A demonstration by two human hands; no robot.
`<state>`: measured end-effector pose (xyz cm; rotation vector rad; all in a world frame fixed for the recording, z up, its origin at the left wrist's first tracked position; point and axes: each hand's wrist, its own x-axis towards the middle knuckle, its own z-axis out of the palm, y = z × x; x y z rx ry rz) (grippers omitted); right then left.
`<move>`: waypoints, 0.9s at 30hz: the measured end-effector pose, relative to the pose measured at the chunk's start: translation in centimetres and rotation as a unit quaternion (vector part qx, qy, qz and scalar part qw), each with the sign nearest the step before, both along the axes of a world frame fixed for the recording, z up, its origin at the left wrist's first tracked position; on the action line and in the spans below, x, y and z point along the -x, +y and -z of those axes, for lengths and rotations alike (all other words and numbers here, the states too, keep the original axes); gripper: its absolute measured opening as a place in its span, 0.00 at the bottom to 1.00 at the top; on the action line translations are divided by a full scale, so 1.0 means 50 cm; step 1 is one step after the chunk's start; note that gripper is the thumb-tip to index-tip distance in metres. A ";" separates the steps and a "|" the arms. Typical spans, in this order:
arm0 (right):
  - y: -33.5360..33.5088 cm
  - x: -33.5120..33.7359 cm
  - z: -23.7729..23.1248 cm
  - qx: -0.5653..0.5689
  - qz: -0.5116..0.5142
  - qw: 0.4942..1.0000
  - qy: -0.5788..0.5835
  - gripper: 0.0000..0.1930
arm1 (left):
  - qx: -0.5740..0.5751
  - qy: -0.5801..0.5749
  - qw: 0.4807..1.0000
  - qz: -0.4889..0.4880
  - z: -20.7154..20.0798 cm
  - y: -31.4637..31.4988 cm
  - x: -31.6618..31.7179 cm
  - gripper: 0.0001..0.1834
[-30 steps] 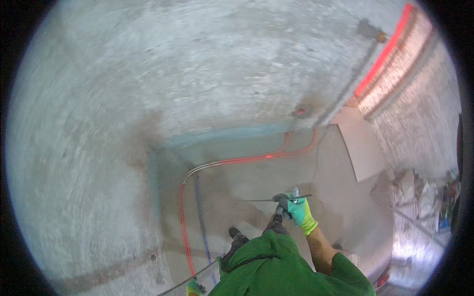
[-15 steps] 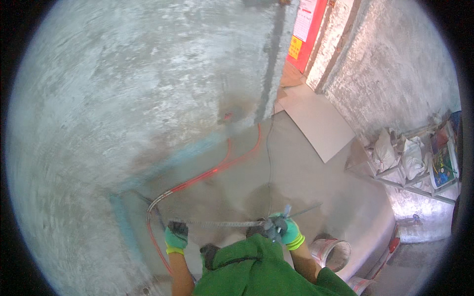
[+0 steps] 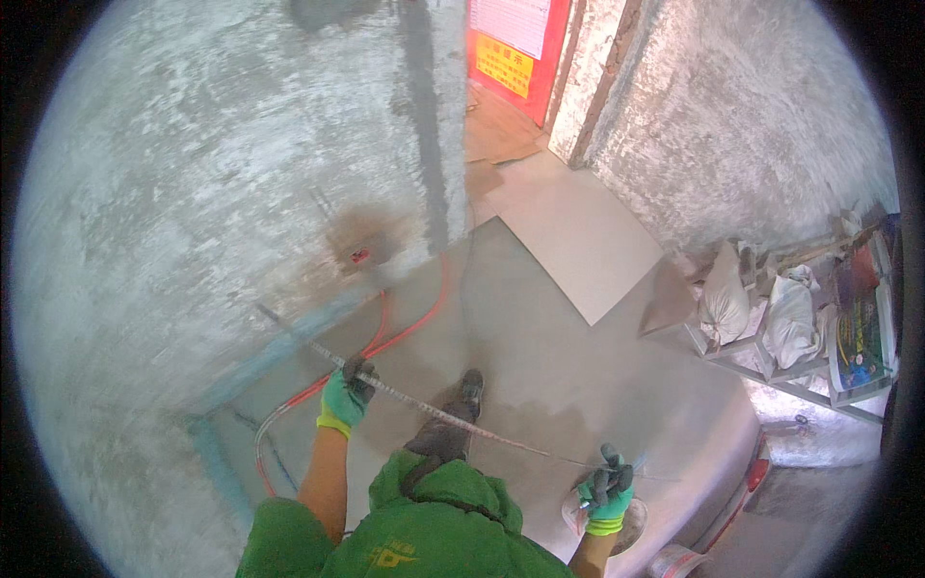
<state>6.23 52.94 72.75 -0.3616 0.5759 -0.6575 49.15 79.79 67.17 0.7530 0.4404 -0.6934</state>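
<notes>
A long, thin grey strip with fine bands along it [image 3: 434,412] stretches between my hands, sloping down to the right. My left hand [image 3: 349,390], in a green and black glove with a yellow cuff, is closed around the strip; its far end sticks out past the fingers toward the left wall. In a matching glove, my right hand [image 3: 607,489] has its fingers curled at the strip's thin right end, above a round bucket [image 3: 631,528]. Small pale and bluish bits show beside those fingers, too blurred to name.
Red conduits [image 3: 385,339] curve along the grey floor beside the wall. A large flat board [image 3: 578,236] lies ahead, near a red panel with papers [image 3: 511,48]. White sacks [image 3: 795,318] rest on a metal frame at right. My dark shoe [image 3: 472,383] is below the strip.
Both hands have moved apart, the left one upward and the right one right and down. The strip, level before, now slopes and shows a longer stretch. My view has shifted to the right.
</notes>
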 end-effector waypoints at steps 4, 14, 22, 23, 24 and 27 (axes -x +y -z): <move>-0.086 0.036 0.130 -0.099 0.049 0.983 0.148 0.20 | 0.001 -0.054 0.998 0.016 0.000 -0.227 -0.055 0.10; -0.285 0.074 0.216 -0.202 0.149 0.922 0.294 0.37 | 0.058 -0.149 0.986 0.045 -0.138 -0.721 -0.251 0.17; -0.721 -0.178 0.118 0.063 0.048 0.813 0.577 0.21 | -0.121 -0.274 0.951 0.075 -0.195 -0.801 -0.338 0.18; -0.785 -0.262 0.111 0.167 0.025 0.810 0.562 0.18 | -0.117 -0.268 0.954 0.068 -0.181 -0.824 -0.337 0.18; -0.850 -0.349 0.096 0.208 -0.037 0.815 0.539 0.18 | -0.100 -0.274 0.955 0.056 -0.163 -0.849 -0.335 0.18; -0.991 -0.659 0.075 0.541 -0.188 0.654 0.494 0.20 | -0.039 -0.201 0.979 0.013 -0.078 -0.965 -0.319 0.15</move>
